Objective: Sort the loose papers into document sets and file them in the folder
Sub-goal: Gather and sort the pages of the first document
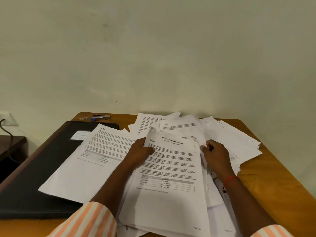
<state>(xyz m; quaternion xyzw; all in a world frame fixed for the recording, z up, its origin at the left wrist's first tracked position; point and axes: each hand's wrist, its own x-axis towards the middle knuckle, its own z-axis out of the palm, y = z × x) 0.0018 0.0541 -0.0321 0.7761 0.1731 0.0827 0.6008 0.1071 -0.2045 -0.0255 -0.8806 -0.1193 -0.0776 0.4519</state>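
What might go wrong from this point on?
The left hand and right hand hold the stack only near its upper edges, so it might splay out of order. The loose papers at right reach the table edge and might slide off. A sheet lies on the folder; opening that could spill it.

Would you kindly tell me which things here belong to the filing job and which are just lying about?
Job: transcript sheet, held by left hand and right hand; loose papers; black folder.
Lying about: stapler; paper clips; wall socket.
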